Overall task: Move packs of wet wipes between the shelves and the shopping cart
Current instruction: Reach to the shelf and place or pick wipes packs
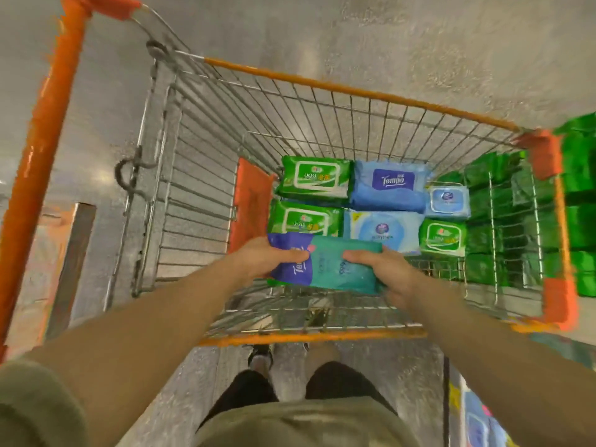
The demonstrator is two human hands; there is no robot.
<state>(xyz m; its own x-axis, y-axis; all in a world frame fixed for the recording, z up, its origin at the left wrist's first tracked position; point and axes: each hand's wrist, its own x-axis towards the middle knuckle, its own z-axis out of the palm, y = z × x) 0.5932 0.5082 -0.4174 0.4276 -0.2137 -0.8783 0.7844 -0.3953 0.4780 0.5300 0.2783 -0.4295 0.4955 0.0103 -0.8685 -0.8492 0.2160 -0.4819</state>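
Gripping two packs [325,266] over cart [354,90]: left hand [267,258] at 9 o'clock, right hand [383,269] at 3; purple pack likely slips.

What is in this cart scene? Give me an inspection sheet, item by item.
Surface: wire shopping cart with orange rim, on a grey speckled floor.
Job's things: green, blue and pale blue wipes packs lie flat in the cart; a purple pack and a teal pack are held above them.
Clutter: nothing seen.
Grippers: left hand grips the purple pack; right hand grips the teal pack.
Cables: nothing seen.
Surroundings: green packs on shelving right of the cart.
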